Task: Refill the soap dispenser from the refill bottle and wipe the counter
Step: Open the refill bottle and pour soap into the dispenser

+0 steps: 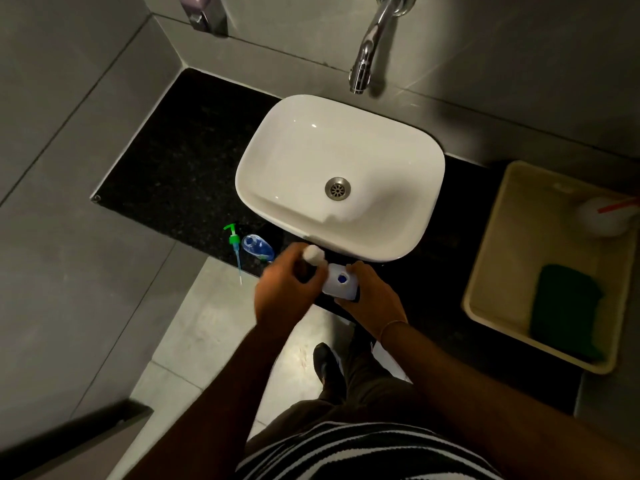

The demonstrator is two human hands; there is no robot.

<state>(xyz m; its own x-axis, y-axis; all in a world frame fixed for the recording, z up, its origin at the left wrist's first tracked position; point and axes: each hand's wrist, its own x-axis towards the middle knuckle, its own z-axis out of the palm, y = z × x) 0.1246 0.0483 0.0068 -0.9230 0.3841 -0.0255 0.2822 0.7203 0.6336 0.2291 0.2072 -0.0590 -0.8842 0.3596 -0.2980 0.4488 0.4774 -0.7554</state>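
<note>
My right hand [372, 296] grips a white refill bottle [341, 283] that stands on the black counter [180, 161] just in front of the sink; its mouth shows blue inside. My left hand [287, 289] holds the bottle's white cap [313, 254] just left of the bottle. A clear soap dispenser bottle [257, 247] with blue liquid stands open on the counter to the left. Its green pump head [234, 244] with the long tube lies beside it near the counter's front edge.
A white basin [346, 140] sits mid-counter under a chrome tap [367, 53]. At the right, a cream tub [491, 244] holds a green cloth [568, 306] and a white spray bottle [602, 216]. A wall dispenser [204, 12] hangs at the upper left.
</note>
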